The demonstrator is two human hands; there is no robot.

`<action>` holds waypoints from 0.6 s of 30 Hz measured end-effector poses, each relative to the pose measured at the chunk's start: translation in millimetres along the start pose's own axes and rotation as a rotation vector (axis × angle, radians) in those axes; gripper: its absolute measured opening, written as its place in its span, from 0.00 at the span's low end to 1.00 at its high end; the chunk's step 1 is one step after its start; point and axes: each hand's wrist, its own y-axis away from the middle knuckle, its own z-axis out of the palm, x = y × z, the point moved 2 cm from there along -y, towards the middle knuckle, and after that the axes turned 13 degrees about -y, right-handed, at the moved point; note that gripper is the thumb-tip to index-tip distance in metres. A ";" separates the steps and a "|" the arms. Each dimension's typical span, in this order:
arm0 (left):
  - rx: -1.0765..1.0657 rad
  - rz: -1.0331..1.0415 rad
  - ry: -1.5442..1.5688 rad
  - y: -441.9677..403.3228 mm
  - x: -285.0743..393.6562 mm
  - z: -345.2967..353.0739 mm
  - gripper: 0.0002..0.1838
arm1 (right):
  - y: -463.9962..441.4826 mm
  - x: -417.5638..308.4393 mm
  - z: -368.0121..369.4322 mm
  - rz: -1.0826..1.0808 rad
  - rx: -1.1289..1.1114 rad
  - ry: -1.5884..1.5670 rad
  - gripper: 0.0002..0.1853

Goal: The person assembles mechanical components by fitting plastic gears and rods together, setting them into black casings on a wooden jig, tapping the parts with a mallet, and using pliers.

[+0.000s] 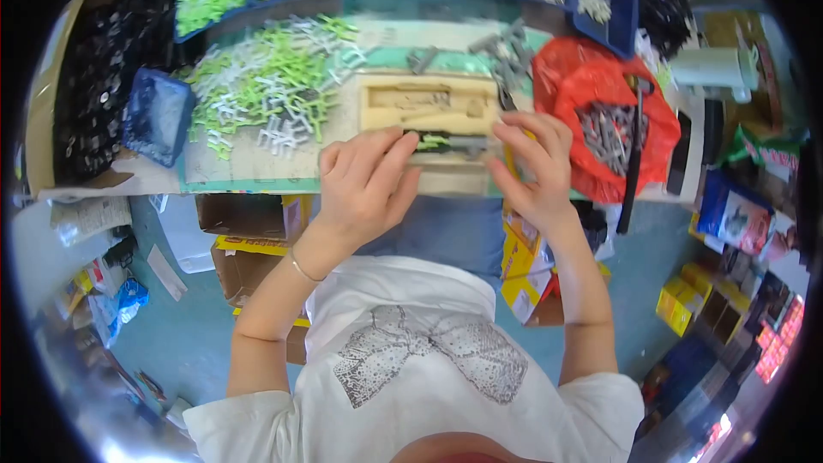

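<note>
A long black plastic part (441,135) with a bright green piece (430,143) and a grey piece (470,145) in it lies across the front of a cream-coloured wooden fixture (370,103). My left hand (364,184) is closed at the black part's left end, its fingertips against it. At the other end, my right hand (538,167) has thumb and fingers apart beside the grey piece; slight blur hides whether they touch it. Small metal bits lie in the fixture's recess.
Loose green and white plastic pieces (274,90) cover the bench at left. A red bag (570,77) of grey parts stands at right, with a black-handled hammer (634,150) across it. Blue bins (604,21) line the back. Grey pieces (512,51) lie behind the fixture.
</note>
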 end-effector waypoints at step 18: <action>-0.241 -0.443 -0.720 -100.7 -318.2 -82.5 0.12 | -27.7 -28.5 12.9 -0.065 -0.014 -0.079 0.12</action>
